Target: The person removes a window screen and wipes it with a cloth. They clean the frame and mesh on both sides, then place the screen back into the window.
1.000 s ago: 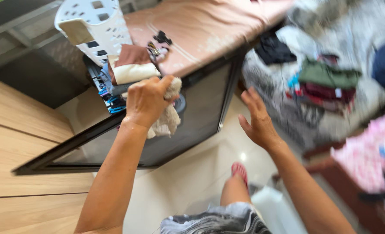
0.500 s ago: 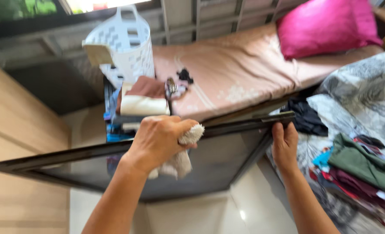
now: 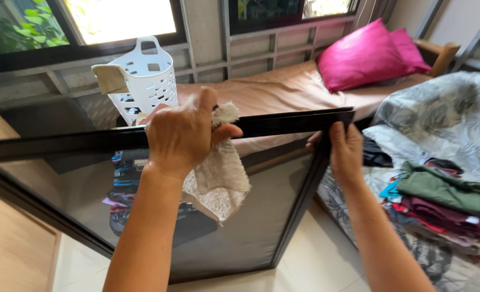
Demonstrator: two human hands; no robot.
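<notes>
Screen frame now raised upright before bed (was tilted lower a moment ago). Left hand clamped on cloth, pressing top rail; right hand gripping frame's corner. Wiping now along upper edge.

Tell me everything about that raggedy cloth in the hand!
The cloth is a small, off-white rag that looks like worn terry towelling, fluffy with frayed edges. The left hand grips its top part against the upper bar of the black window frame, so a tuft pokes out above the fingers. The rest hangs down loose and crumpled in front of the frame's dark mesh panel. Nothing else touches it.
</notes>
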